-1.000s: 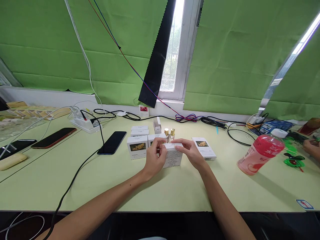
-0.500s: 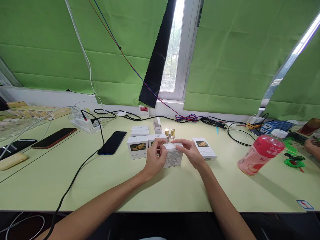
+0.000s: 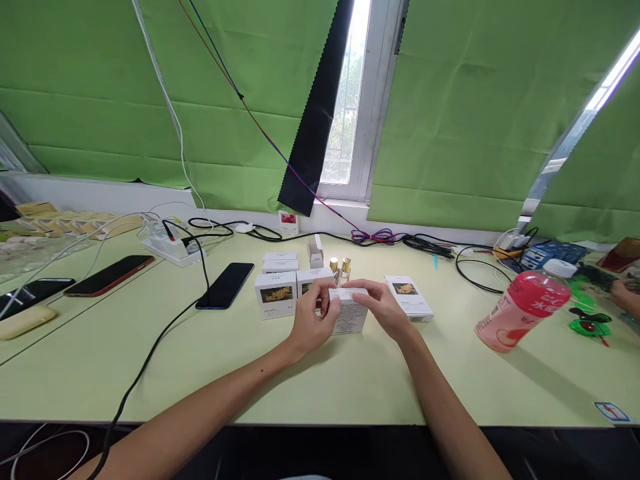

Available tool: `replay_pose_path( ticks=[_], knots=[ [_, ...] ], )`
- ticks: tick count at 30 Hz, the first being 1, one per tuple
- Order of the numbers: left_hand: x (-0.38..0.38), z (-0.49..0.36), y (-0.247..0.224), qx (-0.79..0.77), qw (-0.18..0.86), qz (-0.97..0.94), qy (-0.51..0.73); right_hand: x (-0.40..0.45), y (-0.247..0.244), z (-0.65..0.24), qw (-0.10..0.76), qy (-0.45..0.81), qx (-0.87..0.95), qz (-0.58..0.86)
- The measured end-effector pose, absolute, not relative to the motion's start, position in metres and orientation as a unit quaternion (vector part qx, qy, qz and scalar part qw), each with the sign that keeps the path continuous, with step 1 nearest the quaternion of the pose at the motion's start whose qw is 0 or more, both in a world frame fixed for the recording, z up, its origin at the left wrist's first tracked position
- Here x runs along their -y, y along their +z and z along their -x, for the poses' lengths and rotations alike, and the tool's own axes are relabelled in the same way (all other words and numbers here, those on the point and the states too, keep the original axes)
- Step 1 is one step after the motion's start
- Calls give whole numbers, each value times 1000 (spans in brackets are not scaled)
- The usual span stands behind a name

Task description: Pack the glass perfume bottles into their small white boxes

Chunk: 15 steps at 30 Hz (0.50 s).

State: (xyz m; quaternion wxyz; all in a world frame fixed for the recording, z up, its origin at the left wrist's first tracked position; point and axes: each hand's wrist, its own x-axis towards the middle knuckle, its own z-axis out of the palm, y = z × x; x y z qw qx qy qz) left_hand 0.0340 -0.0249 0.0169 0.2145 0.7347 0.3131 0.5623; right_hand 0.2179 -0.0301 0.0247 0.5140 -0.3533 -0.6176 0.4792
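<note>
A small white box (image 3: 350,319) with printed text stands upright on the table between my hands. My left hand (image 3: 315,315) grips its left side near the top, fingers bent. My right hand (image 3: 385,308) holds the top right edge, thumb and fingers on the box. Just behind it stand two small glass bottles with gold caps (image 3: 346,265). White boxes with a flower picture (image 3: 277,304) are grouped to the left, and a narrow box (image 3: 315,253) with its top open is behind them. Another white box (image 3: 414,307) lies flat to the right.
A black phone (image 3: 225,285) and a red-edged phone (image 3: 110,275) lie left. A black cable (image 3: 155,347) crosses the table's left part. A pink bottle (image 3: 523,308) appears tilted at right; another person's hand (image 3: 625,293) shows at the far right edge.
My left hand has shifted slightly to the right along the top of the box, and the box has moved a little right with my hands.
</note>
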Motion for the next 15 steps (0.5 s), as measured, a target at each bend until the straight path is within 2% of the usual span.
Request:
replay_pose_path(
  ticks=[15],
  knots=[
    [21, -36, 7, -274, 133, -774, 555, 30, 25, -218, 511, 500, 603, 353]
  ],
)
